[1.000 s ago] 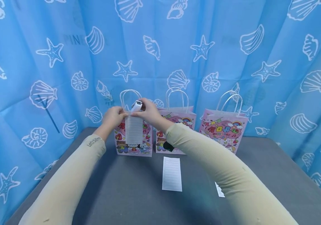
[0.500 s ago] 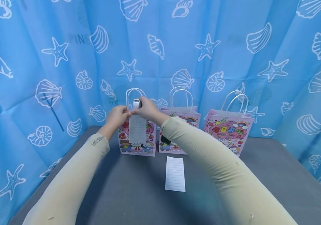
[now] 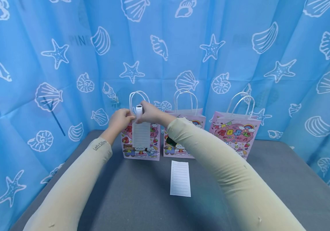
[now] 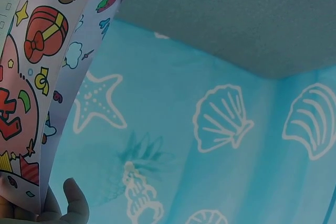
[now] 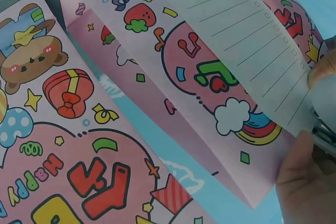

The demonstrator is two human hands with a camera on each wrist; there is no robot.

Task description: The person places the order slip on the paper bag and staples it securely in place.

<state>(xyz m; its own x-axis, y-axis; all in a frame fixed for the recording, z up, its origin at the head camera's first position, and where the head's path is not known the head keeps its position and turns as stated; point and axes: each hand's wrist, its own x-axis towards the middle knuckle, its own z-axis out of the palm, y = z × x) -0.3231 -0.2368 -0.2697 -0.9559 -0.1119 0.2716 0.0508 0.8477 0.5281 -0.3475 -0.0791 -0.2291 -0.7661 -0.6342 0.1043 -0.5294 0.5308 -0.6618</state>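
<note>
A lined paper slip (image 3: 141,134) lies against the front of the left pink cartoon paper bag (image 3: 126,153), at its top edge. My left hand (image 3: 120,119) pinches the bag's upper rim and the slip's top left corner; in the left wrist view, fingers (image 4: 76,203) show behind the bag's edge. My right hand (image 3: 151,113) grips a small white stapler (image 3: 139,110), upright at the top of the slip. In the right wrist view, the stapler's metal end (image 5: 323,129) sits at the slip's upper end, partly hidden by the fingers. Whether its jaws are pressed together cannot be told.
Two matching bags stand to the right, a middle bag (image 3: 186,154) partly behind my right forearm and a right bag (image 3: 234,131). Another lined slip (image 3: 180,179) lies on the grey table (image 3: 130,192). A blue shell-print curtain (image 3: 165,32) hangs behind.
The stapler has turned from a slant to upright, then dropped slightly at the slip's top. My right thumb and fingers have shifted around it. My left hand keeps its pinch.
</note>
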